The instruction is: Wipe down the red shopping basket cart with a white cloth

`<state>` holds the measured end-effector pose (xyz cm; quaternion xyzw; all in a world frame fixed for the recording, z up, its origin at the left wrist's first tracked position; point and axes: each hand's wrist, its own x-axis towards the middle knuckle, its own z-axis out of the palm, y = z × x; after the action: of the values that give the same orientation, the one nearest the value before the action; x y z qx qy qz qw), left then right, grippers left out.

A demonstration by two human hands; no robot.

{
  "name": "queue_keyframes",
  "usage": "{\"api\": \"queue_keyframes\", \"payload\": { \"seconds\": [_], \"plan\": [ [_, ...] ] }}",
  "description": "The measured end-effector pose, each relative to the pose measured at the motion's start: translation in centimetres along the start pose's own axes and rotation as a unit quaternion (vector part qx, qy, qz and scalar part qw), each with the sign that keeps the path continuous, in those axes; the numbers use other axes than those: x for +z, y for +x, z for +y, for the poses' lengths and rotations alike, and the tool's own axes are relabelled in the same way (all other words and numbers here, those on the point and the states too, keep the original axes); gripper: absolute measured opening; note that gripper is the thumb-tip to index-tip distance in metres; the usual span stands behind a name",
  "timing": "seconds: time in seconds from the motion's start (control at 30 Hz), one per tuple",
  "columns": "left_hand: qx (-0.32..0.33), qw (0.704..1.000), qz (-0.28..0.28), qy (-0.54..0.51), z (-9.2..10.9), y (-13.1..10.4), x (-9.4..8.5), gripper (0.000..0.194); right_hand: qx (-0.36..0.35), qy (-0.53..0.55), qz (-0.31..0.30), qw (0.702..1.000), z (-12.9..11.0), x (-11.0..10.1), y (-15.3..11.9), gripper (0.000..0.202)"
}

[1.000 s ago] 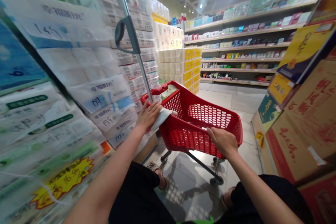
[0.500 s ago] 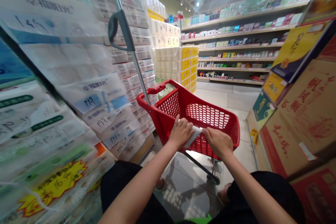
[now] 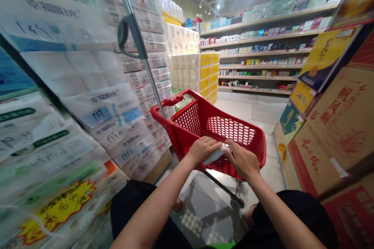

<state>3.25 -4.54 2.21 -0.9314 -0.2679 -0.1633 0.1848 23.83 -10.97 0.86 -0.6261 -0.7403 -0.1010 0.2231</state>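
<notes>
In front of me stands a red plastic shopping cart (image 3: 251, 134) with perforated sides and a tall grey metal handle pole (image 3: 152, 74). Over its near side both my hands hold a small folded white cloth (image 3: 214, 156), perhaps a wipe. My left hand (image 3: 203, 151) is closed over the cloth's left part, fingers bent. On the cloth's right end, my right hand (image 3: 244, 161) pinches with thumb and fingers. The hands are close together, fingertips almost meeting. Whether the cloth touches the cart's rim, I cannot tell.
Stacked white tissue packs (image 3: 108, 101) rise close on the left. Cardboard boxes (image 3: 336, 124) line the right. Behind the cart are yellow and white paper packs (image 3: 209, 74) and long shelves of small goods (image 3: 263, 50). A cart wheel (image 3: 238, 201) rests on the tiled floor (image 3: 260, 113).
My left hand has slid right and down along the cloth, toward my right hand. The right fingers have lifted and stretched a little. The cart has barely shifted in view.
</notes>
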Motion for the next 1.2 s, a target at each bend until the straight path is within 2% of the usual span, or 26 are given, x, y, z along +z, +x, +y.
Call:
{"api": "queue_keyframes", "payload": {
  "seconds": [0.07, 0.17, 0.37, 0.5, 0.57, 0.67, 0.83, 0.93, 1.1, 1.2],
  "plan": [
    [-0.007, 1.0, 0.009, 0.007, -1.3, -0.9, -0.4, 0.034, 0.001, -0.005, -0.003, 1.0, 0.0, -0.1, 0.0, 0.044],
    [-0.056, 0.998, 0.022, 0.023, -3.3, -2.8, -1.3, 0.034, -0.001, -0.006, -0.011, 1.0, 0.0, -0.3, 0.1, 0.045],
    [-0.136, 0.989, 0.043, 0.043, -7.8, -6.0, -4.2, 0.03, -0.001, -0.004, -0.013, 1.0, 0.0, -0.3, 0.2, 0.048],
    [-0.191, 0.976, 0.074, 0.068, -9.3, -7.0, -5.3, 0.031, -0.001, 0.0, -0.014, 1.0, 0.0, -0.2, 0.3, 0.05],
    [-0.229, 0.965, 0.091, 0.086, -9.1, -7.0, -5.2, 0.032, -0.001, -0.001, -0.014, 1.0, 0.0, -0.2, 0.4, 0.05],
    [-0.26, 0.955, 0.101, 0.1, -7.3, -6.2, -4.2, 0.029, -0.001, -0.004, -0.016, 1.0, -0.1, -0.2, 0.6, 0.049],
    [-0.215, 0.97, 0.071, 0.084, -2.7, -3.3, -1.4, 0.024, 0.002, -0.005, -0.021, 1.0, -0.3, -0.2, 0.4, 0.048],
    [-0.187, 0.978, 0.06, 0.07, -0.5, -1.6, -0.1, 0.022, 0.0, 0.001, -0.024, 1.0, -0.3, -0.3, 0.4, 0.047],
    [-0.187, 0.979, 0.059, 0.06, 0.7, -0.2, 0.3, 0.023, 0.015, 0.017, -0.033, 0.999, 0.5, -0.4, 0.9, 0.044],
    [-0.191, 0.978, 0.057, 0.057, 0.9, 0.2, 0.2, 0.025, -0.012, 0.01, 0.003, 1.0, 0.3, -0.4, 1.4, 0.046]
  ]
}}
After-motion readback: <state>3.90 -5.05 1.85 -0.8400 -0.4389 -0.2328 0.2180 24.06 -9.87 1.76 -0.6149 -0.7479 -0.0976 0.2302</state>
